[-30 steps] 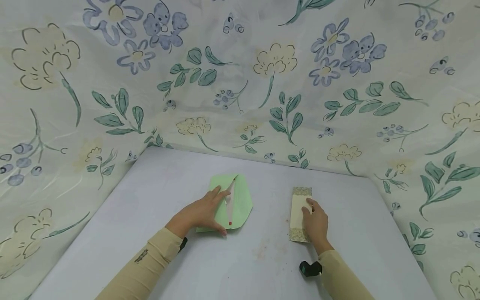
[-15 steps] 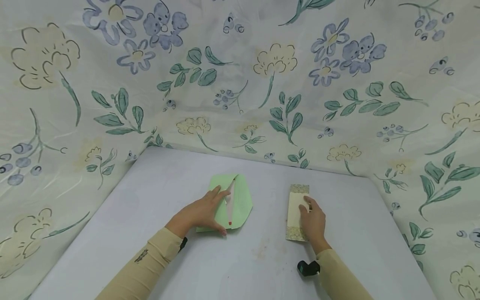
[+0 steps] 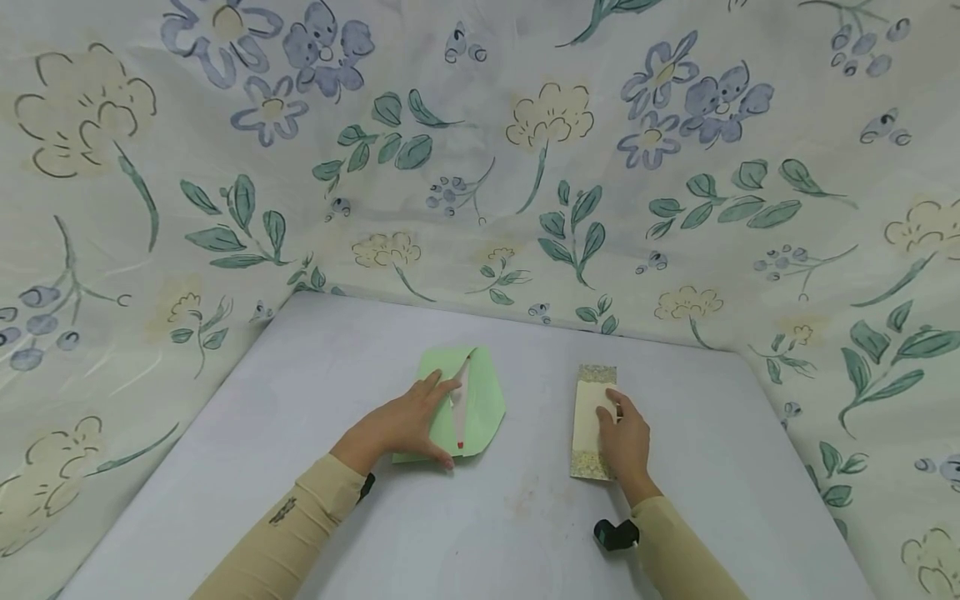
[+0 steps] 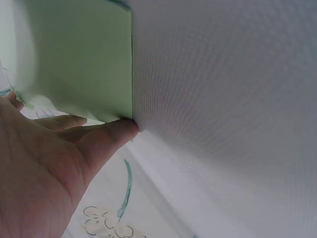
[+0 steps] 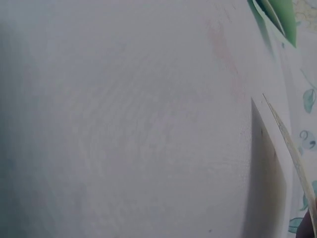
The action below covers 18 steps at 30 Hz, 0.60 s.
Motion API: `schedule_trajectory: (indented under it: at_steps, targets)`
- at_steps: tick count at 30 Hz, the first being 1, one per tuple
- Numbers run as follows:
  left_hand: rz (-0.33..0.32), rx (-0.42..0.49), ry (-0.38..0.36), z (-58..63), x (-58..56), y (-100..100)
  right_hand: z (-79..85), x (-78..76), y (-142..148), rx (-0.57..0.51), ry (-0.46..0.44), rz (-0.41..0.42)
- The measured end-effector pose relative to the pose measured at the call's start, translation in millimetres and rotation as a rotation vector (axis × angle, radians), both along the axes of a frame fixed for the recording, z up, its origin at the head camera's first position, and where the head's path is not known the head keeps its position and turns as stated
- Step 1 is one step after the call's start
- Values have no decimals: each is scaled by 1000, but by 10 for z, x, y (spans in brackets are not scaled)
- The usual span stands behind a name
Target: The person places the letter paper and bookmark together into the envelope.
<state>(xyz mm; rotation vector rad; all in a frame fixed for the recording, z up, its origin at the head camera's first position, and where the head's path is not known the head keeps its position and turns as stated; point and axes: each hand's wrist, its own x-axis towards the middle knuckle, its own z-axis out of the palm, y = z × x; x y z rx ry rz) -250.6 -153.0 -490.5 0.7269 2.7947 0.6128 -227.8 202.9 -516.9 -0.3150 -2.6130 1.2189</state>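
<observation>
In the head view, my left hand [image 3: 405, 421] rests on a light green paper envelope [image 3: 487, 412], fingers spread and thumb at its near edge. A long gap in the envelope shows a white inside with a small red mark near the bottom. The left wrist view shows the thumb stretched along the corner of the green envelope [image 4: 84, 59]. To the right, my right hand [image 3: 627, 442] holds a narrow cream card [image 3: 588, 421] with speckled bands at both ends, by its right side. Seen edge-on from the right wrist, the card [image 5: 287, 134] stands off the table with a shadow below.
Both things are on a white-covered table [image 3: 360, 533] with faint reddish smudges between the hands. Floral sheeting [image 3: 465, 167] rises along the back and sides. A black wrist device [image 3: 617, 535] hangs beneath the right sleeve.
My right hand and the card have shifted slightly to the left and away from me. The left hand and the green envelope have stayed in place.
</observation>
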Motion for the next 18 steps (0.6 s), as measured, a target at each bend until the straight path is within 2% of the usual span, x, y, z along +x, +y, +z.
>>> schedule_trajectory:
  at_steps: [18]
  targets:
    - [3, -8, 3, -3, 3, -1, -21, -41, -77, -21, 33, 18]
